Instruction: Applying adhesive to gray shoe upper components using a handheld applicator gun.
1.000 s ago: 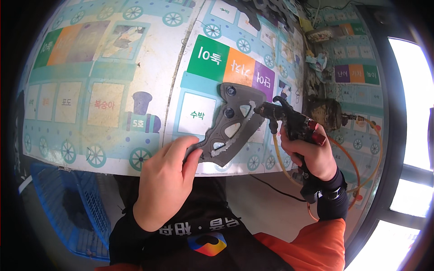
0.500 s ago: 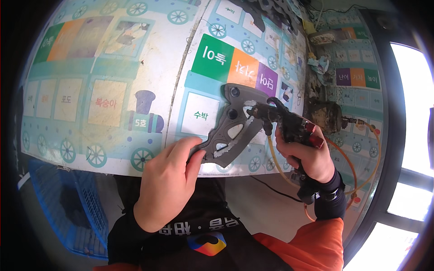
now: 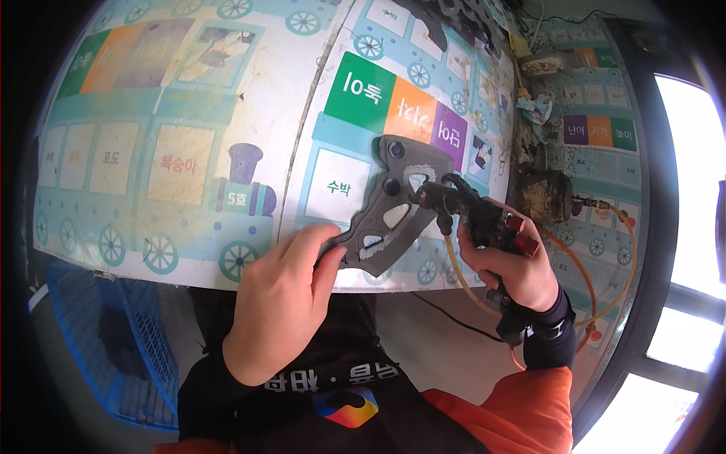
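A dark grey moulded part [image 3: 414, 228] with several cut-outs is held up over the table. White residue shows along its cut-out edges. My left hand [image 3: 281, 299] pinches its lower left end between thumb and fingers. In my right hand [image 3: 516, 271] is a dark, stained spray gun [image 3: 484, 216] with red knobs. The fingers are wrapped round its grip. Its nozzle points left and sits close over the part's right edge, near the upper cut-outs. A yellowish hose [image 3: 456, 265] runs down from the front of the gun. The trigger is partly hidden by the hand.
The table [image 3: 261, 91] has a printed train-pattern covering. More dark parts [image 3: 469, 23] lie at its far edge. A grimy pot-like container [image 3: 543, 195] with hoses stands on the right, near a bright window [image 3: 692, 181]. Below left is a blue plastic basket [image 3: 113, 348].
The spray gun's nozzle has shifted slightly down and left along the part. The part has moved a little upward and right at its lower end. Both grips stay the same.
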A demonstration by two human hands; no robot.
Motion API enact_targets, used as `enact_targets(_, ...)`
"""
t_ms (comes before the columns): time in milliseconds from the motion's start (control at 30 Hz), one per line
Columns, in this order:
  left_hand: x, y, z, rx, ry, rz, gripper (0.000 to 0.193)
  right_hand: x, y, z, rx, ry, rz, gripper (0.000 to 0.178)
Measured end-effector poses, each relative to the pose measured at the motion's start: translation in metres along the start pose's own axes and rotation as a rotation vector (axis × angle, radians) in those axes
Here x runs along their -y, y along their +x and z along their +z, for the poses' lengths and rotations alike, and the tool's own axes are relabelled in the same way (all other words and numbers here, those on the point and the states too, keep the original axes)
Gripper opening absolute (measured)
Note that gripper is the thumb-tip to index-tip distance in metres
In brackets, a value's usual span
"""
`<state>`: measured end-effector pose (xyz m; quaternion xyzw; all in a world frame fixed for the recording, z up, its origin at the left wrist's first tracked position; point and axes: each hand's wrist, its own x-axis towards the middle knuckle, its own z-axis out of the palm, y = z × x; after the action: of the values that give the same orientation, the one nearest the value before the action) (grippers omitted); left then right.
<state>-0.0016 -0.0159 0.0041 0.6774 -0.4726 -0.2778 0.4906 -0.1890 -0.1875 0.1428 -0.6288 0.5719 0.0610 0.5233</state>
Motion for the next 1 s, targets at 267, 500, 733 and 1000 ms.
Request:
enact_targets(267, 0.000, 0.000, 0.000, 0.005, 0.014, -0.005, 0.022, -0.012, -0.006, -0.003, -0.040, 0.020, 0.024, 0.039)
enact_targets(500, -0.001, 0.000, -0.001, 0.006, 0.006, -0.008, 0.022, -0.017, -0.015, -0.008, -0.015, 0.024, 0.023, 0.039)
enact_targets(733, -0.001, 0.000, -0.001, 0.010, 0.002, -0.007, 0.021, -0.020, -0.012, -0.004, 0.000, 0.008, -0.008, 0.042)
enact_targets(1000, 0.000, -0.001, -0.002, 0.010, -0.004, -0.003, 0.020, -0.009, -0.013, 0.014, -0.110, 0.033, -0.043, 0.035)
